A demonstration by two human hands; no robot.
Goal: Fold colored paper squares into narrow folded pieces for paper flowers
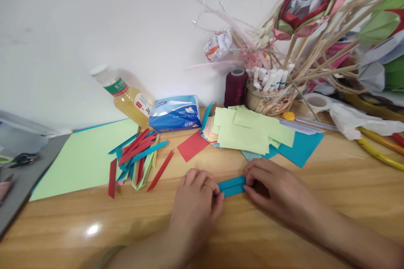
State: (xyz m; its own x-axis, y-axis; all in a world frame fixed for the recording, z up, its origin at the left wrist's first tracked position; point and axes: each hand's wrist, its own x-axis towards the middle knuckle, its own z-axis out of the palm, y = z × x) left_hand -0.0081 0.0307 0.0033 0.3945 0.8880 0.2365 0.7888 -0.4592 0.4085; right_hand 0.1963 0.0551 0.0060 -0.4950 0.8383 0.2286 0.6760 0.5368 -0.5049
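Between my hands, just above or on the wooden table [151,222], is a blue folded paper strip [232,186] with a lengthwise crease line along its middle. My left hand [197,197] pinches its left end, thumb below and fingers on top. At the other end, my right hand [268,183] grips the strip between thumb and fingertips. Beyond my left hand lies a loose heap of folded paper strips [139,155] in red, blue and pale green. A pile of pale green paper pieces [244,132] sits behind the strip, with a blue sheet [299,149] and a red piece [192,146] beside it.
Large green sheets [78,159] lie at the left. Against the wall stand a drink bottle [126,96], a tissue pack [175,113], a dark red thread spool [235,88] and a basket [268,98] of markers and paper flowers. A tape roll [315,103] is at right.
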